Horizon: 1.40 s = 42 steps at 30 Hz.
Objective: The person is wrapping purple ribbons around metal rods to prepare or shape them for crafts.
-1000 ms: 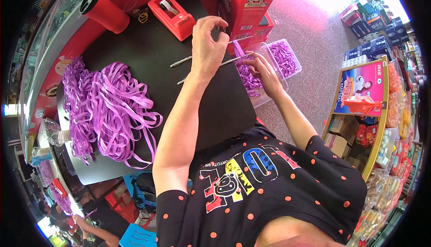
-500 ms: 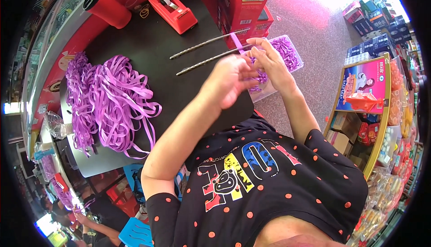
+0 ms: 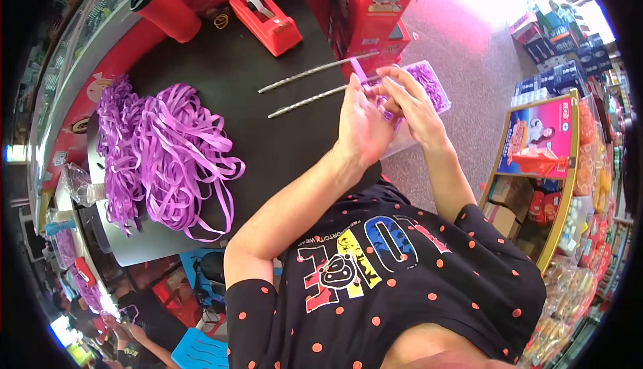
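Two spiral metal rods (image 3: pixel 305 101) lie side by side on the dark table, their far ends reaching past its right edge. A purple ribbon (image 3: pixel 359 69) spans both rods near those ends. Just below it my hands meet. My left hand (image 3: pixel 364 124) shows its palm, thumb raised beside the ribbon, fingers curled inward with purple strip among them. My right hand (image 3: pixel 416 111) comes from the right, its fingers bent and pinching at the ribbon; the fingertips partly hide one another. Behind my hands stands a clear plastic box (image 3: pixel 402 142) holding small purple ribbon pieces (image 3: pixel 432 87).
Loose bundles of purple ribbon (image 3: pixel 184 161) cover the table's left. A red tape dispenser (image 3: pixel 268 24) and red tumbler (image 3: pixel 171 14) stand at the back. Red cartons (image 3: pixel 365 17) rise beyond the rods. Stocked shelves (image 3: pixel 562 168) line the right; another person's hands (image 3: pixel 124 329) show lower left.
My left hand has turned palm-up and moved right, its fingers now against my right hand by the ribbon. My right hand has shifted slightly down and right.
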Available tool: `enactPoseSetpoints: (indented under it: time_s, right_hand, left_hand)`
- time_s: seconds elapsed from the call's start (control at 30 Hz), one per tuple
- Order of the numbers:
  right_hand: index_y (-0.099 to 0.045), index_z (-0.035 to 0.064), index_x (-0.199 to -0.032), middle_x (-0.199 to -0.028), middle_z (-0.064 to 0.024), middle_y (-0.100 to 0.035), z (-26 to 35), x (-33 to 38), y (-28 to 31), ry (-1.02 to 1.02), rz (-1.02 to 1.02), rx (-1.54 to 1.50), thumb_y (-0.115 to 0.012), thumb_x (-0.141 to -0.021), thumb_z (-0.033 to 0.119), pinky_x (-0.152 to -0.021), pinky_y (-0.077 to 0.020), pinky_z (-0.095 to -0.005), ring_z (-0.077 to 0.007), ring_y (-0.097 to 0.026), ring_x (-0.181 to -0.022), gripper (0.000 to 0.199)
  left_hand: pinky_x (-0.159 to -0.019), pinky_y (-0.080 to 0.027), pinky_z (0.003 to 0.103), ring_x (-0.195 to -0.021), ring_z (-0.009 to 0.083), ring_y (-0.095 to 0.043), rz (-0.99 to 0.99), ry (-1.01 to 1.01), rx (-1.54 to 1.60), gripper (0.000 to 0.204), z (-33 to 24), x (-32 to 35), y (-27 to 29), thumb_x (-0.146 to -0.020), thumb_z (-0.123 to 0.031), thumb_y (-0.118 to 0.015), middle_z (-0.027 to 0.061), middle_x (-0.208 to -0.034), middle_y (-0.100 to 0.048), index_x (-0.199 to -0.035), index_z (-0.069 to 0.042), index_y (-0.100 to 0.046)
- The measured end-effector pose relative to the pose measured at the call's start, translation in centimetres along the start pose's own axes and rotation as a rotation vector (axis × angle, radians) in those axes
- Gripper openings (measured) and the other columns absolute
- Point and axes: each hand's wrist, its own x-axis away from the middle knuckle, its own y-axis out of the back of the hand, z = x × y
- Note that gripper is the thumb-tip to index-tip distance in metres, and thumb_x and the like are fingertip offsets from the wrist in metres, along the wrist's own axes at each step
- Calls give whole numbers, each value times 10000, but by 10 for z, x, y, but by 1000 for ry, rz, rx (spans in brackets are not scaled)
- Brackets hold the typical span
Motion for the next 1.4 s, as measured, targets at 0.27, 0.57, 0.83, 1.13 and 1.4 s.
enactPoseSetpoints:
  time_s: [0.27,0.57,0.83,1.13,1.4]
  right_hand:
    - [-637,2,-1113,-1052,-69,-675,62,-41,-28,465,-44,580,-561,-929,124,-849,-453,-227,-99,-605,-937,233]
    - [-695,-22,-938,-798,-46,-686,82,-183,-103,203,348,515,-641,-869,206,-532,-401,-172,-36,-511,-602,244]
    - [-669,-20,-854,-682,-24,-613,83,-204,-111,-122,378,437,-726,-801,189,-388,-203,-154,7,-320,-454,223]
    - [-639,15,-796,-718,-11,-583,91,-194,-105,-209,426,264,-729,-792,143,-389,-211,-147,7,-360,-480,156]
    - [-648,14,-848,-741,-2,-594,87,-166,-89,-168,453,154,-670,-846,139,-417,-279,-131,4,-401,-523,127]
  left_hand:
    - [-1131,37,507,-1434,291,103,-147,2,-123,917,5,11,-2,-886,-642,-387,102,-1561,89,-1472,-197,160]
    - [-1135,-11,485,-1434,282,98,-95,15,-116,991,9,9,0,-851,-677,-427,94,-1560,103,-1465,-198,185]
    - [-1124,-52,470,-1435,284,85,-147,22,-89,999,10,5,3,-840,-679,-461,90,-1566,62,-1473,-214,155]
    - [-1127,-61,469,-1436,288,84,-162,22,-76,987,11,4,4,-844,-668,-470,96,-1565,56,-1478,-217,138]
    - [-1124,-71,478,-1433,294,69,-172,13,-87,957,12,3,6,-863,-660,-443,121,-1559,43,-1480,-192,120]
